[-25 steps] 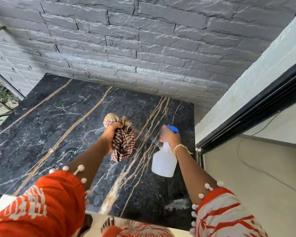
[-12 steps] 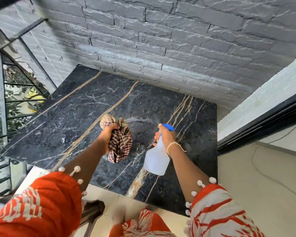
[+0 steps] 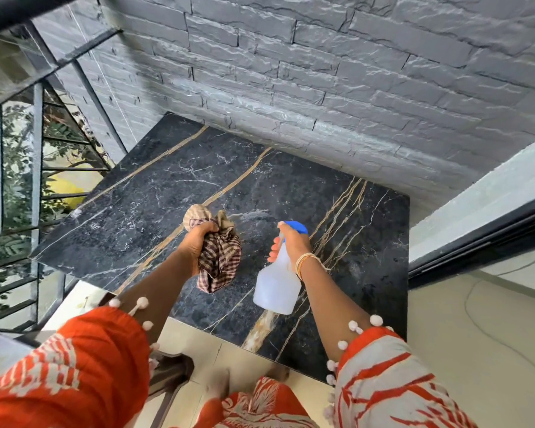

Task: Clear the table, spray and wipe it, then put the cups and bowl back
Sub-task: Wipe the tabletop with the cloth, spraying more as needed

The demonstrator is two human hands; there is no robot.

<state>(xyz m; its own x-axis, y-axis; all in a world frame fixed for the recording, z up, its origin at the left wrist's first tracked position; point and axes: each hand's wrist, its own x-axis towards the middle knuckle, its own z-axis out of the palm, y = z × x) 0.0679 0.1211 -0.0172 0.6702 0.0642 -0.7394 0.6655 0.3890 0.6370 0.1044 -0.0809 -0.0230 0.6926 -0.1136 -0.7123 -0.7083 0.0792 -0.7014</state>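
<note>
- Tabletop (image 3: 291,193): black marble slab with white and gold veins, set against grey stone-brick wall (image 3: 322,72) at its far edge.
- Left hand (image 3: 196,242): fingers curled tight round a bunched checked cloth (image 3: 221,257), held up above the middle of the slab; cloth hangs down from the fist, brown-and-cream check, one beige corner poking out on top.
- Right hand (image 3: 291,242): grasping the neck of a spray bottle (image 3: 277,285), fingers wrapped at the trigger under the blue spray head; bottle is translucent white, body hangs down below the hand, nozzle end aimed away toward the far side of the slab.
- Bottle and cloth sit just beside each other, apart, both held in the air above the tabletop.
- Thin bangles (image 3: 305,264) on right wrist.
- Both arms wear orange-and-white patterned sleeves (image 3: 84,366) with pom-pom trim.
- Metal window grille (image 3: 34,180) to the left of the slab, green leaves behind it.
- Dark-framed opening (image 3: 476,242) on the right side, pale floor (image 3: 476,350) below it.
- Light smear or wet patch on the marble near the centre, just past the cloth; cannot tell which.
</note>
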